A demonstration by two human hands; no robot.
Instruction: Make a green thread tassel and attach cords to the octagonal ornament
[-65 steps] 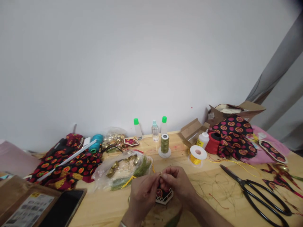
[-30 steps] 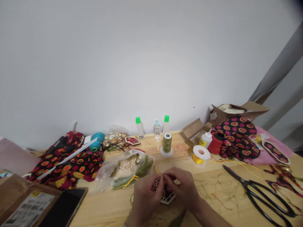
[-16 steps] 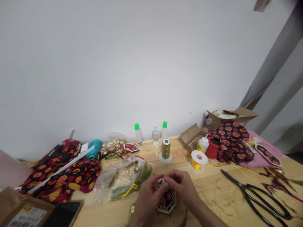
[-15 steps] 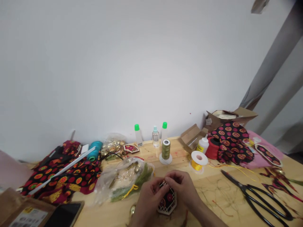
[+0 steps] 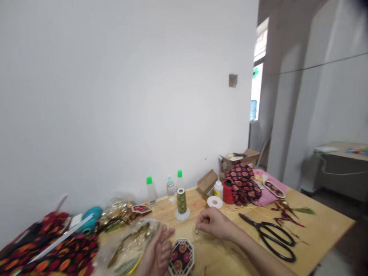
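An octagonal lattice-framed piece with dark patterned fabric [image 5: 181,257] lies near the table's front edge. Just left of it is my left hand [image 5: 161,249], fingers partly curled with the index finger extended, beside the clear plastic bag of gold beads [image 5: 132,245]. My right hand [image 5: 211,223] is pinched above the wood, up and to the right of the octagon, with a tiny gold bead [image 5: 197,232] hanging at its fingertips. Behind the hands stands the olive thread spool [image 5: 181,201]. Whatever my left hand may hold is too small to tell.
Black scissors [image 5: 271,235] lie right of my right hand. Green-capped bottles [image 5: 151,191], a white glue bottle [image 5: 218,189], a red thread cone [image 5: 228,191] and a cardboard box [image 5: 207,184] line the back. Patterned cloth [image 5: 66,251] covers the left.
My hands have parted; the right moved away from the octagonal piece with a small bead at its fingertips, and the left let go of the piece. The view has turned right and up.
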